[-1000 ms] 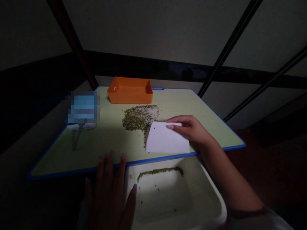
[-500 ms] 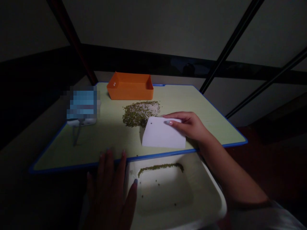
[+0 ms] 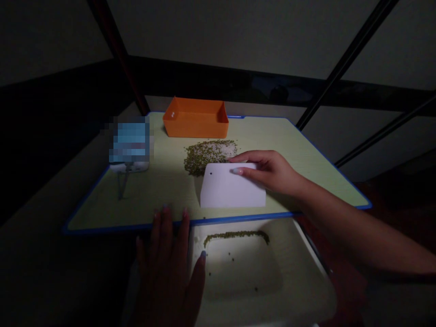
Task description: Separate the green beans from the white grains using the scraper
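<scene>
White, smooth and trapezoidal, one scraper [image 3: 233,190] is clamped in your right hand [image 3: 277,171], long axis left to right, wide edge toward you, between one grainy green-and-white pile [image 3: 202,156] and one rounded basin [image 3: 303,272]. Your left hand [image 3: 166,272], fingers apart, sits at the basin's left wall; whether it grips can't be told.

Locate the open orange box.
Head view, left of centre: orange box sits on the pale green table, near its far edge, beyond the green and whitish grains.
</scene>
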